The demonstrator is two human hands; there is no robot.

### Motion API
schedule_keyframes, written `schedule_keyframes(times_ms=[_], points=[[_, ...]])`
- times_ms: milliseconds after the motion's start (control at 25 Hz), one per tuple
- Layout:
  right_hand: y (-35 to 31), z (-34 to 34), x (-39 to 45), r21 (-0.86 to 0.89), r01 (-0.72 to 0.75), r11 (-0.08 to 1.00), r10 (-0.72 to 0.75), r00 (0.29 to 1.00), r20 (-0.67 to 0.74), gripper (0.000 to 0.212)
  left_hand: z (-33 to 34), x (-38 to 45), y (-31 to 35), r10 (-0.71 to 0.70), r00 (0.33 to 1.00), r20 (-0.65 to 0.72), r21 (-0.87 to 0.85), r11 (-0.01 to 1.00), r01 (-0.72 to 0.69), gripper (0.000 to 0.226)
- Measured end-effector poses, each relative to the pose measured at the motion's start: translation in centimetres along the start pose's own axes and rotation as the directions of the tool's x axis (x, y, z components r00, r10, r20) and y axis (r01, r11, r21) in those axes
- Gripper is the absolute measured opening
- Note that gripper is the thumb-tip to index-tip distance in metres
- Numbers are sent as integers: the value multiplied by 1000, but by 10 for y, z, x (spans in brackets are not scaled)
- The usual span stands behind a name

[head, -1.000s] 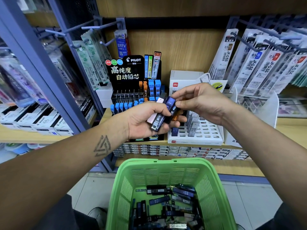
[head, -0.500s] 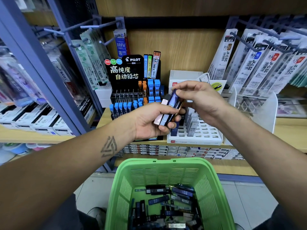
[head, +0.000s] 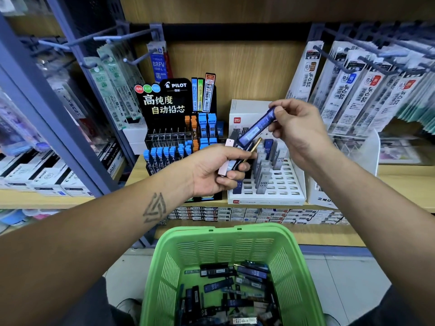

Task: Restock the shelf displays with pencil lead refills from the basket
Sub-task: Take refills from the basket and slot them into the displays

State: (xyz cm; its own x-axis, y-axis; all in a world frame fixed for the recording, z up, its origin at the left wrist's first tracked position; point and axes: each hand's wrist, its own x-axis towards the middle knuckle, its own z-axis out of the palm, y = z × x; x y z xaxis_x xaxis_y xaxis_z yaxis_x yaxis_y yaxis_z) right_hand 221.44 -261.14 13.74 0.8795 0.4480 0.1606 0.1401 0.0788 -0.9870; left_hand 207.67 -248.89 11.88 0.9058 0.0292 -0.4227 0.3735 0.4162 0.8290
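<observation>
My left hand (head: 213,171) grips a small bundle of lead refill cases (head: 229,158), one pale pink, the others dark. My right hand (head: 299,130) pinches the upper end of a dark blue refill case (head: 256,129) that slants up out of that bundle. Both hands hover in front of the white slotted display tray (head: 282,187), which holds several grey and blue HB cases. To its left stands the black Pilot display (head: 174,128) with blue and orange cases. Below, the green basket (head: 226,245) holds several dark refill cases.
Hanging refill packs on metal hooks (head: 353,83) fill the right, more packs hang on the left (head: 110,85). A white Deli box (head: 244,114) stands behind the tray. Small flat boxes (head: 259,214) line the shelf front. White Pilot boxes (head: 47,177) sit on the left shelf.
My right hand has pulled the blue case up and to the right, away from the bundle. My left hand keeps gripping the other cases and has barely moved.
</observation>
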Motion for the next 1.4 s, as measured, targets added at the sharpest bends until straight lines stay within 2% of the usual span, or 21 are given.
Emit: schedule_keyframes(times_ms=[120, 240, 320, 440, 520, 600, 680, 760, 880, 960, 1120, 1400], points=[[-6, -6, -2, 118, -153, 981, 138, 982, 128, 16, -3, 0, 0, -2, 998, -55, -21, 1000, 1, 9], [-9, -6, -7, 179, -211, 961, 168, 959, 226, 6, -6, 0, 3, 5, 996, -87, -32, 999, -8, 8], [-11, -11, -7, 208, -208, 956, 158, 960, 233, 7, -7, -1, 6, 15, 994, -106, -43, 999, -19, 7], [-12, -27, -2, 228, -203, 952, 166, 971, 170, 7, -9, -2, 12, 32, 989, -145, -53, 998, -41, 6], [-9, -38, 1, 67, -114, 991, 107, 988, 110, 15, -9, -2, 14, 46, 985, -164, -67, 996, -57, 6], [-3, -46, 3, -218, 4, 976, 12, 997, 71, 26, -7, 0, 16, 56, 983, -173, -75, 995, -70, 8], [3, -54, 6, -431, 85, 899, -60, 996, 69, 32, -3, 4, 17, 57, 983, -176, -70, 995, -70, 12], [7, -61, 10, -566, 142, 812, -118, 990, 79, 29, 3, 7, 16, 53, 985, -166, -69, 995, -65, 14], [13, -62, 13, -749, 238, 618, -179, 971, 161, 29, 10, 11, 14, 49, 985, -165, -65, 996, -60, 9], [22, -58, 15, -798, 300, 522, -192, 953, 233, 30, 13, 13, 13, 41, 985, -166, -66, 996, -53, 6], [41, -47, 17, -821, 389, 417, -219, 920, 324, 24, 12, 16, 11, 27, 985, -169, -72, 997, -39, 6], [53, -38, 17, -837, 371, 402, -209, 927, 311, 21, 11, 19, 12, 32, 985, -169, -72, 996, -45, 11]])
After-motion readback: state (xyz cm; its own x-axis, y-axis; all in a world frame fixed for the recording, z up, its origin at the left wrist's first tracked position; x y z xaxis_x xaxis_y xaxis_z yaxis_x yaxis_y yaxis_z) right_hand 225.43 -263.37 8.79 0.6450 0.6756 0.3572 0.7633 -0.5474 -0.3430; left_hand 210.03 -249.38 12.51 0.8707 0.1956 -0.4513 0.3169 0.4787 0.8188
